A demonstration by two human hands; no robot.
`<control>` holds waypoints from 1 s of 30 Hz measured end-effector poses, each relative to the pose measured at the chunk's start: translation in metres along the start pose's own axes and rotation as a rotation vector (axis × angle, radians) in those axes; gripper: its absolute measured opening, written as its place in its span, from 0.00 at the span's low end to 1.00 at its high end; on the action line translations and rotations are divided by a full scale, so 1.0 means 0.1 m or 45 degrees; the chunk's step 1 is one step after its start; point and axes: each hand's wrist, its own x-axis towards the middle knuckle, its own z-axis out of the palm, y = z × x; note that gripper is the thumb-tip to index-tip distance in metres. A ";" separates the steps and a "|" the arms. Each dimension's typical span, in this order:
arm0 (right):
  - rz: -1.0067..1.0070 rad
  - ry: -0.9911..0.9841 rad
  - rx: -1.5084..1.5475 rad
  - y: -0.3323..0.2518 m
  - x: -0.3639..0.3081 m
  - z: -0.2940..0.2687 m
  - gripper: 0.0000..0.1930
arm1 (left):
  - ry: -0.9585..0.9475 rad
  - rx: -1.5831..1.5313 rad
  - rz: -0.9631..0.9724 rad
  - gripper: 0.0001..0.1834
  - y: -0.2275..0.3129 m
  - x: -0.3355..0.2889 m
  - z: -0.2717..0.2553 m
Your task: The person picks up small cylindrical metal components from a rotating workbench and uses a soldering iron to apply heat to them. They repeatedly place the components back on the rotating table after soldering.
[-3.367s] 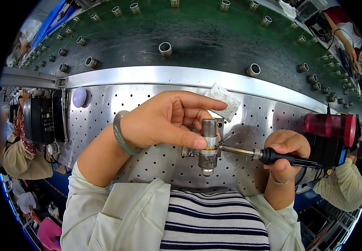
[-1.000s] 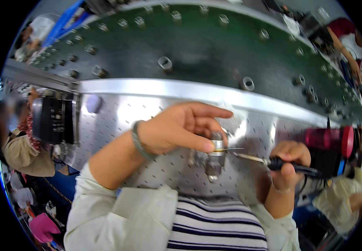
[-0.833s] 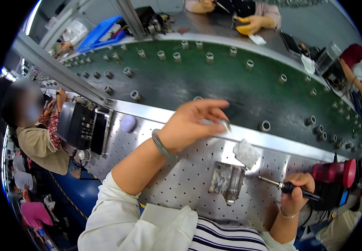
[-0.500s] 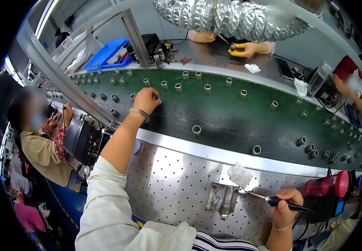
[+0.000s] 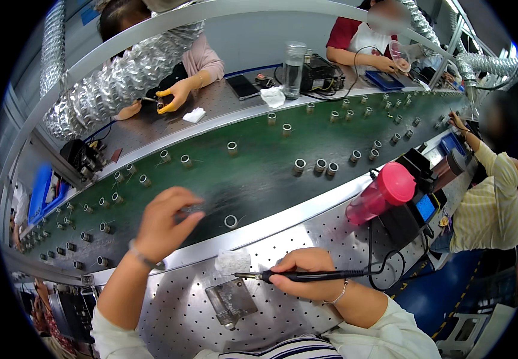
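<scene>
My left hand (image 5: 166, 221) hangs over the near side of the green conveyor belt (image 5: 259, 161). Its thumb and fingers close on a small metal cylinder (image 5: 193, 209), blurred and partly hidden. Another metal cylinder (image 5: 231, 222) with thin wires stands upright on the belt, just right of that hand. My right hand (image 5: 307, 272) grips a soldering iron (image 5: 295, 276) by its black handle, tip pointing left. Below the tip lies a flat metal fixture (image 5: 232, 301) with a round barrel along one side. A whitish pad (image 5: 233, 261) rests behind the fixture, close to the tip.
Several more cylinders stand along the belt. A pink-lidded bottle (image 5: 384, 191) and a dark unit with a blue screen (image 5: 425, 207) stand right on the perforated metal bench (image 5: 175, 311). Across the belt, a person's yellow-covered fingers (image 5: 172, 99) hold a small part beneath a foil duct (image 5: 121, 78).
My view has swung to the right. My left hand has drawn back from the belt's far part with a cylinder. The soldering iron has come level, its tip nearer the pad and fixture.
</scene>
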 end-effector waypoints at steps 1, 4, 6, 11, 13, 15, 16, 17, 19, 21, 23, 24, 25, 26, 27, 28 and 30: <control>-0.076 -0.002 -0.089 -0.03 0.01 -0.02 0.07 | -0.067 0.031 0.077 0.12 0.04 0.19 0.13; -0.277 0.042 -0.228 -0.02 -0.01 -0.05 0.08 | -0.225 0.088 0.289 0.15 0.05 0.80 0.66; -0.416 0.056 -0.277 0.01 0.01 -0.03 0.08 | -0.277 0.134 0.271 0.22 0.00 1.12 1.02; -0.518 0.062 -0.382 0.00 0.02 -0.01 0.10 | -0.197 0.310 0.228 0.23 0.01 1.56 1.66; -0.532 0.065 -0.384 -0.02 0.01 -0.04 0.10 | -0.298 0.331 0.135 0.20 0.05 1.64 1.80; -0.551 0.056 -0.385 -0.03 0.01 -0.04 0.10 | -0.379 0.290 0.159 0.18 0.01 1.61 1.77; -0.557 0.068 -0.385 -0.01 0.01 -0.04 0.10 | -0.429 0.255 0.178 0.17 0.00 1.58 1.77; -0.565 0.079 -0.384 0.01 0.00 -0.04 0.10 | -0.537 0.222 0.224 0.18 0.01 1.53 1.76; -0.584 0.090 -0.383 0.00 0.00 -0.05 0.10 | -0.682 0.157 0.166 0.31 0.12 1.38 1.65; -0.580 0.064 -0.402 0.00 0.00 -0.04 0.10 | -0.567 0.132 0.093 0.41 0.22 1.37 1.58; -0.561 0.051 -0.425 0.00 -0.02 -0.03 0.10 | -0.386 0.132 0.074 0.43 0.23 1.50 1.66; -0.549 0.047 -0.445 -0.01 -0.03 -0.05 0.09 | -0.359 0.131 0.136 0.42 0.24 1.59 1.75; -0.554 0.034 -0.451 -0.03 -0.01 -0.05 0.09 | -0.319 0.147 0.188 0.41 0.25 1.67 1.80; -0.562 0.034 -0.438 -0.03 0.00 -0.05 0.10 | -0.279 0.162 0.239 0.39 0.24 1.73 1.87; -0.568 0.033 -0.433 -0.01 0.01 -0.05 0.10 | -0.299 0.158 0.258 0.36 0.19 1.78 1.98; -0.575 0.035 -0.425 0.00 0.02 -0.04 0.10 | -0.305 0.171 0.242 0.31 0.20 1.82 2.05; -0.583 0.046 -0.412 0.02 0.02 -0.04 0.10 | -0.344 0.235 0.195 0.22 0.19 1.91 2.15</control>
